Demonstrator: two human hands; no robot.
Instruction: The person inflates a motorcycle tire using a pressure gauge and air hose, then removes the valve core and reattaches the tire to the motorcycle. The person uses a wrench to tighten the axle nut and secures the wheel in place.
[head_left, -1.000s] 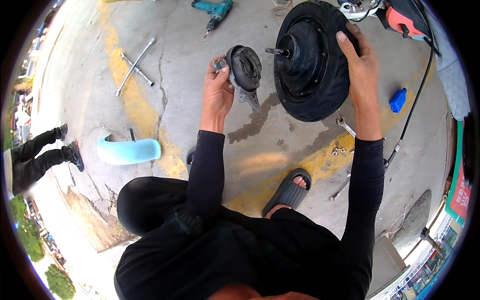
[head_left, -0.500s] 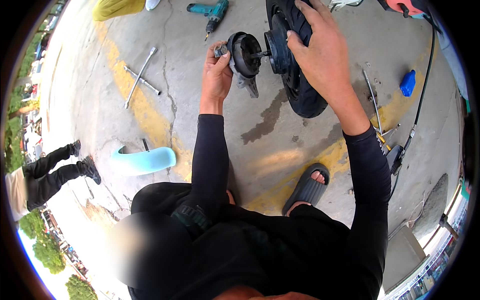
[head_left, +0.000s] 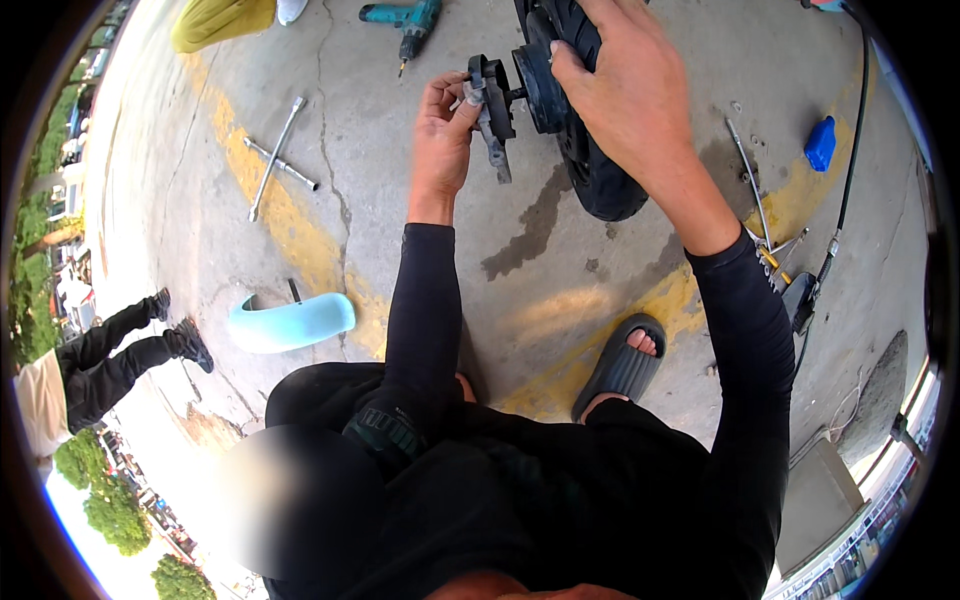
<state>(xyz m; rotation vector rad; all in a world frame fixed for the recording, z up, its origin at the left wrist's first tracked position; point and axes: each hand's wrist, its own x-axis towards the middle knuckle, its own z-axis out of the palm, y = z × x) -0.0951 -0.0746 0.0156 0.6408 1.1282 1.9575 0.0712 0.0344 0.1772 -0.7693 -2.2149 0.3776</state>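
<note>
Wheel: a black scooter wheel (head_left: 585, 120) with its tyre is standing on edge on the concrete floor (head_left: 600, 270) near the top edge of the view, hub turned toward the person's left, so the axle side is facing the part being offered to it.
Right hand: the right hand (head_left: 625, 90) is lying spread over the top of the tyre, fingers curled around the tread, seemingly steadying the wheel upright.
Left hand: the left hand (head_left: 445, 125) is pinching a dark metal brake plate (head_left: 490, 105), holding it on edge just beside the hub, apparently lined up with the axle.
Fender: a pale blue fender (head_left: 290, 322) is lying well left of the person's knee.
Cross wrench: a cross wrench (head_left: 277, 160) is resting on the yellow floor line (head_left: 300, 235).
Drill: a teal cordless drill (head_left: 408, 20) is lying at the top edge, just beyond the plate.
Bottle: a small blue bottle (head_left: 820, 143) is sitting at the right.
In the way: loose hand tools (head_left: 765, 235) and a black cable (head_left: 850, 150) are crowding the floor right of the wheel; a bystander's legs (head_left: 130, 345) are at the far left.
</note>
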